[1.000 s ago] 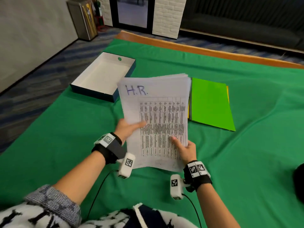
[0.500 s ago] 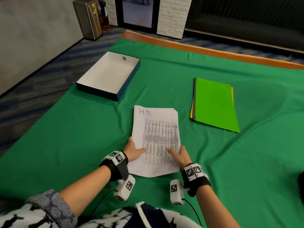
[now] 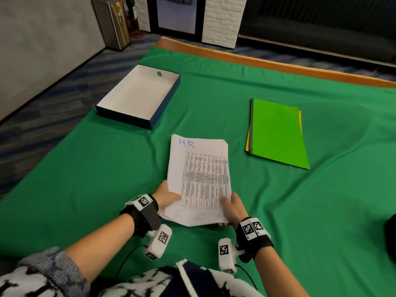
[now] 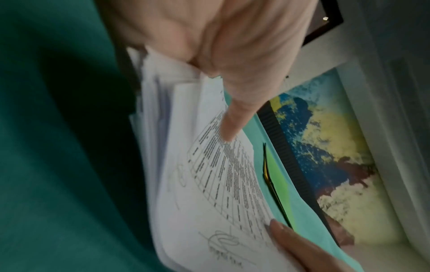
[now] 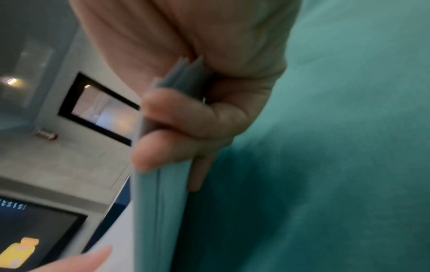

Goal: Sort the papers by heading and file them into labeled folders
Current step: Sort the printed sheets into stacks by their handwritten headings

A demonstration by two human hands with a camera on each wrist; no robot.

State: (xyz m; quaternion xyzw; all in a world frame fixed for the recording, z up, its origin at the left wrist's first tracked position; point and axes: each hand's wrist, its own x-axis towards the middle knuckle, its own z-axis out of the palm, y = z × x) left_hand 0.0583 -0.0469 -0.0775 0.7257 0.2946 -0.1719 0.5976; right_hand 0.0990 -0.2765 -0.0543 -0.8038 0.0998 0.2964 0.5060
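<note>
Standing far left in the room, a metal bin (image 3: 112,22) is against the grey wall, with striped carpet running alongside the surface (image 3: 85,179), which is draped in green cloth and edged with wood at the far side. An open box (image 3: 137,94), white inside, lies on the cloth at left. At the middle, the paper stack (image 3: 199,179) headed "H.R." has its far end on the cloth; the left hand (image 3: 168,195) pinches its near left edge, thumb on top, and the right hand (image 3: 232,207) has its fingers (image 5: 174,114) curled round the near right edge. Right of it, well apart, lie the folders (image 3: 278,133), green over yellow.
</note>
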